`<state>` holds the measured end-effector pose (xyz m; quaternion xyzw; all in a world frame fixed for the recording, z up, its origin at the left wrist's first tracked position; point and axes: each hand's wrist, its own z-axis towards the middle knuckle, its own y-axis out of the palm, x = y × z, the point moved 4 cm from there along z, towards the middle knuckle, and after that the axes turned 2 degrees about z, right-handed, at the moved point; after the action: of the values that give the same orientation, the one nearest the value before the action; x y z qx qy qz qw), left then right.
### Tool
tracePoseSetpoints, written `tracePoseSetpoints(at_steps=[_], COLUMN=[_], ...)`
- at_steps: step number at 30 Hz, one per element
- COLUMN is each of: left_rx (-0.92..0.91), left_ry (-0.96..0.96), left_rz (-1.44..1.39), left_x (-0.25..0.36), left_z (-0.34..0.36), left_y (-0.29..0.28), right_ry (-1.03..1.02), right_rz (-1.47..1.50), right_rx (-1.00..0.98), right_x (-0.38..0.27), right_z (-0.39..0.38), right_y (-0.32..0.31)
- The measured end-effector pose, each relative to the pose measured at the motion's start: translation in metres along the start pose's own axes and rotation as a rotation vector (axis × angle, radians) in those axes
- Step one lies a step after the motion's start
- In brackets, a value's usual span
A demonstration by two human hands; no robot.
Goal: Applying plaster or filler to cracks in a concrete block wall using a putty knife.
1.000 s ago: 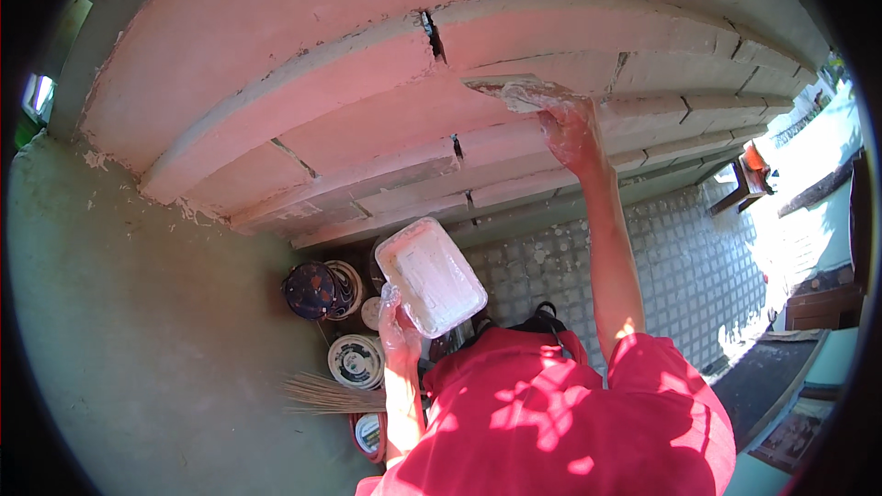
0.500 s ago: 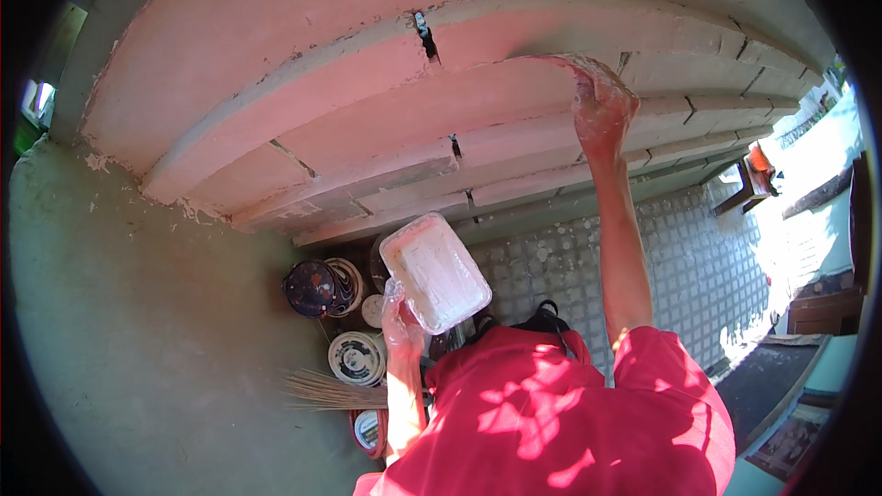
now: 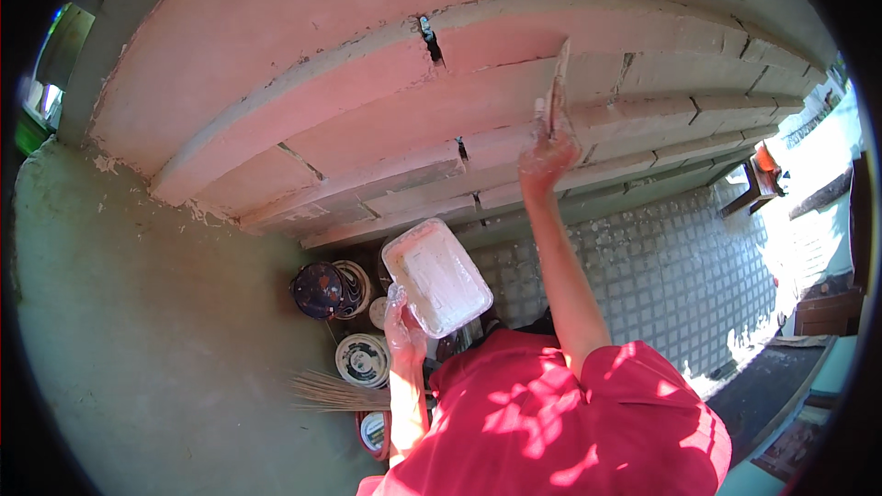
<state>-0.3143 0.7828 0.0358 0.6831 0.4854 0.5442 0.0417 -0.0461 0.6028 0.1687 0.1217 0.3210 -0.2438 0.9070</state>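
Observation:
My left hand [image 3: 402, 326], its fingers coated white, grips the side of a rectangular white plastic tray [image 3: 441, 276] smeared inside with pale paste. My right hand [image 3: 548, 161] is closed round a putty knife [image 3: 559, 78], seen nearly edge-on with its blade pointing up. The blade's tip is at the stepped, plastered wall [image 3: 514, 83], just under a ledge; whether it touches cannot be told. Whitish paste marks the right hand too. The knife's handle is mostly hidden by my fingers.
Paint buckets [image 3: 363, 360], a dark round pot [image 3: 318, 291] and a bundle of thin sticks [image 3: 335, 392] stand along the left wall [image 3: 165, 331]. Narrow gaps [image 3: 430, 39] cut the ledges. A small wooden table [image 3: 755, 187] stands far right on the tiled floor [image 3: 661, 257].
My right hand has come down and left from the upper ledge, and the knife has turned from lying along it to pointing up. The tray stays almost in place.

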Motion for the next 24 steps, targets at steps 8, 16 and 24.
tracePoseSetpoints(at_steps=[8, 16, 24], left_rx=[0.097, 0.049, 0.032], left_ry=[0.027, 0.057, 0.017], left_rz=[-0.002, -0.040, -0.069], left_x=[0.006, 0.015, 0.012], left_z=[-0.005, -0.008, -0.004], left_y=[-0.024, -0.031, -0.034], right_ry=[0.008, 0.202, 0.037], right_rz=[0.247, 0.154, 0.066], right_rx=[-0.206, -0.155, -0.100], right_x=[-0.062, -0.033, -0.014], right_z=[-0.054, -0.033, -0.023], right_y=[0.042, -0.001, 0.031])
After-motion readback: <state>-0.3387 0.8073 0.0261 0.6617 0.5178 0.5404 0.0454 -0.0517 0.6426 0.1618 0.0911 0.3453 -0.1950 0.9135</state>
